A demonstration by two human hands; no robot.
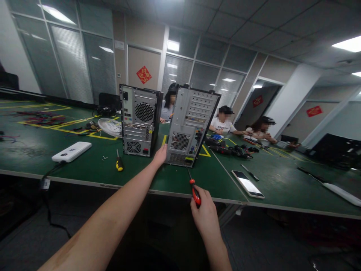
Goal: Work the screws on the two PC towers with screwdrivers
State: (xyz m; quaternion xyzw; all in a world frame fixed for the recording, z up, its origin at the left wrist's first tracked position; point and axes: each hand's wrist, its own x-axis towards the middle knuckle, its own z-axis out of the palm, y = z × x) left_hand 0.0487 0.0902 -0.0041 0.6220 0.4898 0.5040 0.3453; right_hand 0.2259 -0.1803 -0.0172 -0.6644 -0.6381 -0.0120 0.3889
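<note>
Two desktop computer towers stand side by side with their rear panels facing me. My left hand (161,153) is against the lower left side of the right-hand computer tower (182,124), which leans slightly; its fingers are partly hidden along that side. In my right hand (205,210) is a red and black screwdriver (195,192), shaft pointing up and away. Its tip is near the tower's bottom edge; whether they touch I cannot tell. The other computer tower (137,124) is left of my left hand. A yellow and black screwdriver (119,164) lies left of it, beside small screws (104,158).
A white power bank (72,151) with a cable lies left on the green table (93,171). A white basket (108,126) is behind. At right are a lit phone (248,184), a thin tool (250,172) and black cables (242,151). Several people sit across the table.
</note>
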